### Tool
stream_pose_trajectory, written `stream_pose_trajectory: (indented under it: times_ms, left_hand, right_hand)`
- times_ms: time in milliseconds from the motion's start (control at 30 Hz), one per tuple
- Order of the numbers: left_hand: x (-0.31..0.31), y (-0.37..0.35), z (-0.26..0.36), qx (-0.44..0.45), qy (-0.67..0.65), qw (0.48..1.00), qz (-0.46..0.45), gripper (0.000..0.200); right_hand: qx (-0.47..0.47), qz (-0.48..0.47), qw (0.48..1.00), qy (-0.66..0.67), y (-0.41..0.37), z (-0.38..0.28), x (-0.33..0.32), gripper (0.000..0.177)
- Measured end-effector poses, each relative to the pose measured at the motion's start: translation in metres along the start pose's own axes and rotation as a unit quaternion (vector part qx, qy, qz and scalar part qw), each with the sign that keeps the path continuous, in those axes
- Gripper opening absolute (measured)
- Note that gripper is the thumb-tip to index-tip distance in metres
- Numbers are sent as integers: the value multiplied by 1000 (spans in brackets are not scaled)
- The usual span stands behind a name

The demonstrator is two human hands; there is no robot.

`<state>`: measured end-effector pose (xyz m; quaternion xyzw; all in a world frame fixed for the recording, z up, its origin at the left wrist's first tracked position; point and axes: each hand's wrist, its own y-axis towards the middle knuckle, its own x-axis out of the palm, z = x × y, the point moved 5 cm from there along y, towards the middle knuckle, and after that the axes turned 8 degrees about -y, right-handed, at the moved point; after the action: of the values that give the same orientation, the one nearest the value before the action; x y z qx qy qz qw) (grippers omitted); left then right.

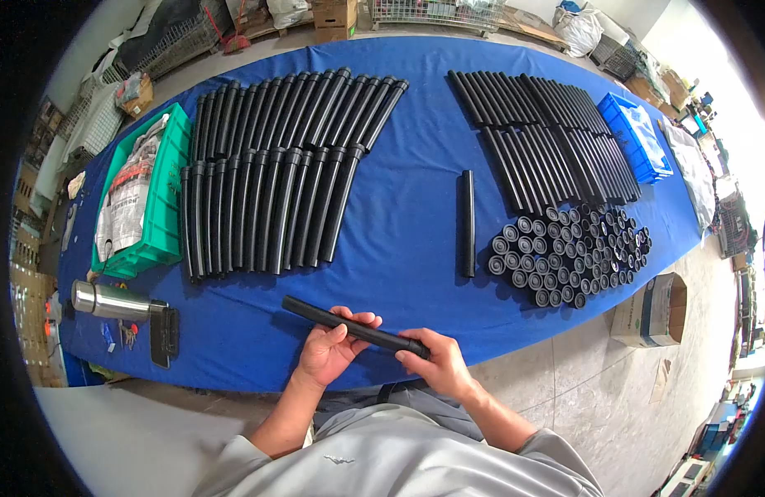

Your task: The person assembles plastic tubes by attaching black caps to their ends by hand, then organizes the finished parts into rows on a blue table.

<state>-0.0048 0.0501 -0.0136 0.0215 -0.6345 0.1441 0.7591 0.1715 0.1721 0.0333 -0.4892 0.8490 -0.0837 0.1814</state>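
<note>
A black plastic tube [384,338] lies slantwise across both hands, just above the near edge of the table. My left hand [331,352] is closed around its middle, palm up, with the thumb on the near side. At the tube's right end, my right hand [439,363] grips it, the fingers covering most of that end and what looks like a cap there. Beyond the hands, one lone black tube [468,224] rests on the cloth, beside a cluster of round black caps [556,257].
Two rows of capped tubes [267,207] lie left of centre; thinner-looking plain tubes [531,166] are lined up at right. A green crate [171,182], a steel flask [122,302] and a phone [164,338] sit left. A blue crate [647,161] stands far right on the blue cloth [416,224].
</note>
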Motion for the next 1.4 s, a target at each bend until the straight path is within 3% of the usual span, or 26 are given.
stream_pose_trajectory:
  times_ms: [33, 100, 133, 200, 233, 267, 333, 400, 500, 533, 633, 667, 700, 733, 767, 800, 867, 933, 1033, 1133, 1233, 1333, 1400]
  left_hand:
    - [-1, 0, 0, -4, 0, 1000, 5, 28]
    - [2, -1, 1, 0, -2, 1000, 6, 25]
    - [3, -1, 0, 1, -4, 1000, 6, 24]
    - [2, 0, 0, 8, 1, 1000, -3, 24]
    - [2, 0, 0, 11, 4, 1000, -8, 25]
    - [1, 0, 1, 8, 6, 1000, -5, 26]
    - [-1, 0, 0, 1, 10, 1000, 3, 28]
    - [1, 0, 1, -1, 3, 1000, 12, 27]
    - [3, 0, 1, 7, 2, 1000, 6, 25]
    - [4, 0, 1, 12, 4, 1000, 1, 25]
    - [-2, 0, 1, 10, 9, 1000, -8, 28]
    - [-2, 0, 0, 8, 3, 1000, -3, 28]
    - [-2, 0, 0, 6, -2, 1000, 2, 28]
    - [-2, 0, 0, 5, -8, 1000, 7, 28]
    - [0, 0, 0, 4, -12, 1000, 6, 27]
    - [2, -1, 1, 2, -16, 1000, 6, 26]
    - [3, -1, 2, 3, -16, 1000, 4, 24]
    - [3, -2, 2, 9, -8, 1000, 1, 24]
    - [1, 0, 1, 6, -7, 1000, 9, 27]
    - [0, 0, 0, 1, -9, 1000, 9, 27]
    - [3, 0, 1, 14, -13, 1000, -9, 25]
    - [1, 1, 3, 24, -2, 1000, -3, 25]
    - [-1, -1, 3, 28, -4, 1000, 0, 26]
  right_hand:
    - [-107, 52, 989, -85, 1, -10, -3, 41]
    - [-312, 150, 905, -246, -4, -28, -3, 40]
    - [-258, 123, 937, -202, -4, -30, -6, 37]
    - [-50, 13, 998, -34, 3, -11, -8, 36]
    - [55, -42, 996, 52, 3, -2, -5, 35]
    - [97, -53, 990, 84, 3, 0, -4, 35]
    - [-113, 58, 986, -106, -1, -17, -8, 36]
    - [-280, 139, 919, -239, -7, -30, -2, 38]
    - [-207, 104, 954, -192, -6, -33, -6, 40]
    - [-71, 41, 991, -105, -3, -23, -6, 43]
    - [100, -56, 985, 128, 3, 1, -2, 45]
    - [66, -41, 994, 83, 4, 7, -2, 45]
    - [-59, 21, 997, -36, 4, -1, -5, 46]
    - [-184, 82, 967, -155, 1, -12, -3, 47]
    - [-302, 139, 904, -268, -6, -23, 0, 48]
    - [-295, 137, 907, -266, -6, -26, 2, 50]
    - [-91, 43, 992, -71, -1, -18, -2, 50]
    - [95, -48, 984, 143, 0, -2, 1, 50]
    - [-33, 15, 999, -29, 0, -5, -3, 48]
    - [-266, 137, 930, -214, 0, -24, -7, 42]
    - [-35, -4, 998, -43, 7, -18, -11, 36]
    - [-144, 25, 981, -124, 15, -15, -11, 34]
    - [-116, 23, 992, -53, 16, -10, -9, 33]
